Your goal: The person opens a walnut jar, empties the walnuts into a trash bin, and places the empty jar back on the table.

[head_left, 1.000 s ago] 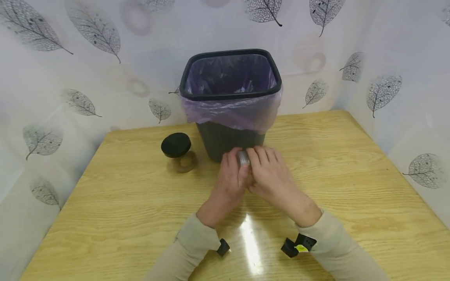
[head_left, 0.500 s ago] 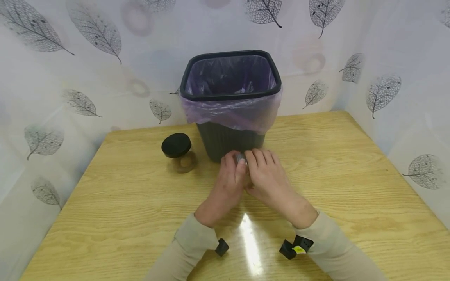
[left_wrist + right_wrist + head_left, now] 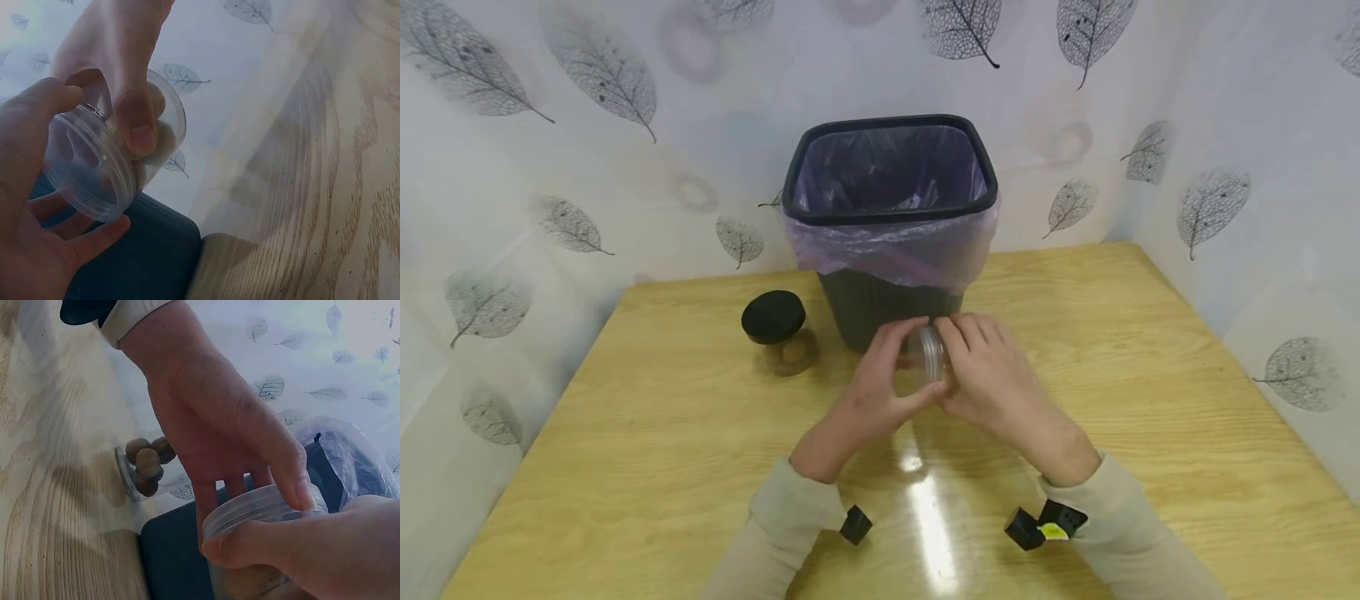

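In the head view a clear plastic jar [image 3: 931,354] lies between both hands, held on its side in front of the bin. My right hand [image 3: 356,550] grips its body, thumb pressed along the side. Wide-spread, my left hand [image 3: 37,200] curls round the ridged clear end [image 3: 94,162], thumb on one edge and fingers across from it. Whether that end is a lid or the bare mouth, I cannot tell. Tan, rounded pieces [image 3: 164,140] show inside the jar. Part of its body is hidden by my right hand.
A dark bin [image 3: 887,312] with a purple liner [image 3: 895,250] stands close behind the hands. To its left is another clear jar with a black lid [image 3: 773,317]; round brown pieces [image 3: 148,464] lie inside it. Leaf-print sheeting [image 3: 685,200] borders the wooden table [image 3: 662,433].
My left hand has spread from a tight curl to a wide hold, and more of the jar's ridged end shows. The right hand keeps its grip and has shifted slightly right.
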### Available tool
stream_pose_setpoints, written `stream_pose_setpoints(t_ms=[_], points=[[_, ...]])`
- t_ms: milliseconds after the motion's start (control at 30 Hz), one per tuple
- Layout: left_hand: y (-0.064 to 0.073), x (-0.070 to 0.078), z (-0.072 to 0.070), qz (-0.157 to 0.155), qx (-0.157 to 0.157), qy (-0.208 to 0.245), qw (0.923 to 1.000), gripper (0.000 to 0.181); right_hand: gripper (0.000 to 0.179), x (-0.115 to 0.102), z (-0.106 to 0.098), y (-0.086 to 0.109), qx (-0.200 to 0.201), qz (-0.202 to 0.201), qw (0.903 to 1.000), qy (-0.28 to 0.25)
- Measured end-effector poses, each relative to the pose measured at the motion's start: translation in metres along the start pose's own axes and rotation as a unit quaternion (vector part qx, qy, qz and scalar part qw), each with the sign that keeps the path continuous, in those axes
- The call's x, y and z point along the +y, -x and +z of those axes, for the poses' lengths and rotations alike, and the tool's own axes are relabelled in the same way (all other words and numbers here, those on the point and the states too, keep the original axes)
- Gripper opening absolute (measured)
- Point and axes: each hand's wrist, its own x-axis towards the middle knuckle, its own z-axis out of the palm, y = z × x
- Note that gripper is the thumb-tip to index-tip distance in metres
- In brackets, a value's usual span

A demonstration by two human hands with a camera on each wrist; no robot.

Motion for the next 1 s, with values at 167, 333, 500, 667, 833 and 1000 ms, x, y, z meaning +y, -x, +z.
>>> stream_pose_setpoints(t_ms=[167,333,500,667,833,1000], points=[[0.0023,0.0012,-0.0026,-0.011,0.011,0.006,0.9999,0.075,0.086,-0.0025,-0.0002,-0.0016,0.002,0.0,1.0,-0.004],[0.003,0.0018,-0.0042,-0.013,0.014,0.017,0.9997,0.075,0.086,-0.0028,0.0,-0.0024,0.0,0.003,1.0,-0.007],[0.0035,0.0007,-0.0047,-0.019,0.013,0.026,0.9994,0.076,0.088,-0.0028,0.0006,-0.0021,-0.009,0.003,0.9999,-0.008],[0.0064,0.0019,-0.0055,-0.041,0.001,0.012,0.9991,0.076,0.089,-0.0037,0.0026,0.0008,-0.011,0.003,0.9998,-0.015],[0.0063,0.0051,-0.0066,-0.072,-0.022,0.006,0.9972,0.072,0.09,-0.0036,0.0033,0.0014,-0.009,-0.001,0.9998,-0.016],[0.0027,0.0069,-0.0077,-0.118,-0.033,0.043,0.9916,0.066,0.09,-0.0032,0.0012,-0.001,-0.011,-0.008,0.9999,-0.009]])
